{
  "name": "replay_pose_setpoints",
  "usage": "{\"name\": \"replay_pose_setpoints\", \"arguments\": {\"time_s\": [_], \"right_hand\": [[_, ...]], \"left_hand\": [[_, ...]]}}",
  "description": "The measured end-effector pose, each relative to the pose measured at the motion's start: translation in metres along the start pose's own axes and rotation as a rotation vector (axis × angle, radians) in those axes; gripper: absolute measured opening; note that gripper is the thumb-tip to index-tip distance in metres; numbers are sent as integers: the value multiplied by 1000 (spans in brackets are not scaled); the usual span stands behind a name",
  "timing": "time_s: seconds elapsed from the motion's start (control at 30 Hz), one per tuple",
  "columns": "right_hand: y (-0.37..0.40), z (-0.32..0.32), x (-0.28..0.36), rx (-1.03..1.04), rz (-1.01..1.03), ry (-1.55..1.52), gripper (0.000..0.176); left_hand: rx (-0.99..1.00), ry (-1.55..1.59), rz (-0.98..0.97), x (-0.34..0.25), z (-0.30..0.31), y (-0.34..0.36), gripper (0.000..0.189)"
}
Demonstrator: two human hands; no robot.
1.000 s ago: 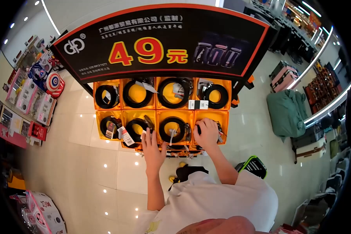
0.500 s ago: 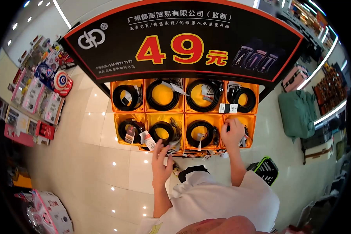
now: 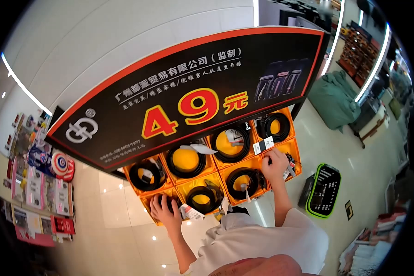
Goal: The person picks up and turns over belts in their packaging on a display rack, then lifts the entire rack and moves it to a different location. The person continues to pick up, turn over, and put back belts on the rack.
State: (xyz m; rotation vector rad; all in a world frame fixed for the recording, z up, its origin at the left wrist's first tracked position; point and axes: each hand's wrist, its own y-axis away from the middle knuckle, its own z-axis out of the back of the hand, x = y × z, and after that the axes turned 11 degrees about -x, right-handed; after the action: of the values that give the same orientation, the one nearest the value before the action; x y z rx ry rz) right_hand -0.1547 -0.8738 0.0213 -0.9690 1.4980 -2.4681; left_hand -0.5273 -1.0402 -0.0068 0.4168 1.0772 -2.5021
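Coiled black belts lie in open orange boxes [image 3: 198, 181], set in two rows. At the front left, my left hand [image 3: 166, 215] reaches over the edge of a box, its fingers bent around a dark coiled belt, mostly hidden beneath them. My right hand [image 3: 276, 166] is closed at the front right box, its curled fingers on a black belt that is largely covered. A white tag [image 3: 263, 145] hangs just above that hand. Between my hands are a coiled belt [image 3: 201, 199] with a paper tag [image 3: 192, 212] and another coiled belt [image 3: 242, 182].
A large black sign [image 3: 188, 96] with a red border stands over the back row. On the floor to the right is a black basket with a green rim [image 3: 323, 191]. Shelves of boxed goods [image 3: 39, 188] stand left; a green covered bulk [image 3: 335, 101] is at the upper right.
My left hand has moved from in front of the boxes onto the front left belt. My right hand stays at the front right box. The view has tilted and turned.
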Motion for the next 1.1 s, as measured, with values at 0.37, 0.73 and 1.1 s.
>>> {"name": "replay_pose_setpoints", "arguments": {"time_s": [0.37,0.73,1.1], "right_hand": [[-2,-1,9,-79,-59,17,3],[20,24,90,-138,-168,-32,16],[117,-25,199,289,-258,178,64]], "left_hand": [[-6,177,-160,18,1,-48,12],[19,229,-337,32,1,-45,16],[129,340,-476,46,11,-47,27]]}}
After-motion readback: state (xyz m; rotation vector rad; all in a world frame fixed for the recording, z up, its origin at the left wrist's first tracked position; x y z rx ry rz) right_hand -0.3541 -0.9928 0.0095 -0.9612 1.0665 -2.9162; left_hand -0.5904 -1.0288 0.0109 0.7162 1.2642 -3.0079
